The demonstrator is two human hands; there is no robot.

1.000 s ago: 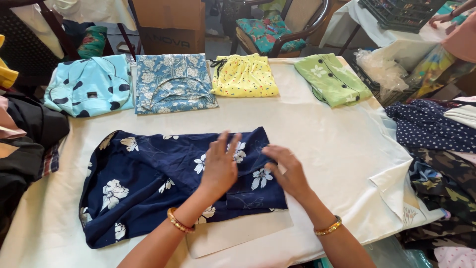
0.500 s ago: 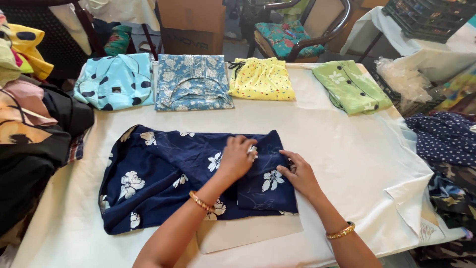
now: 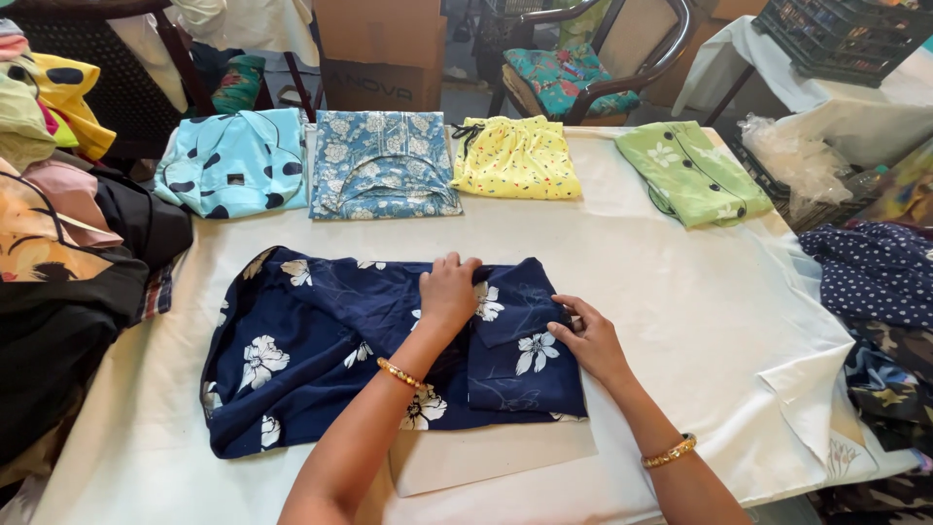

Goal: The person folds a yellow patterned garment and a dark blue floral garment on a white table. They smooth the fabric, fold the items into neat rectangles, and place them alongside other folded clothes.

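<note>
Two hands flat on navy floral garment (image 3: 321, 340) at frame centre: left hand (image 3: 449, 292) open, right hand (image 3: 588, 340) open, neither grip clamped. Brown cardboard box (image 3: 384, 49) at top centre; black crate (image 3: 836, 34) upper right, contents unclear.

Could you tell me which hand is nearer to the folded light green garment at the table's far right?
Right. The right hand lies below-left of the folded light green garment; the left hand rests farther left.

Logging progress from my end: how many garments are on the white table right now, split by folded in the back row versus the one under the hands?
Folded in the back row: 4 (light blue spotted, blue floral, yellow, green)
Being folded: 1, the navy floral garment, under the left hand and right hand
Total: 5
</note>
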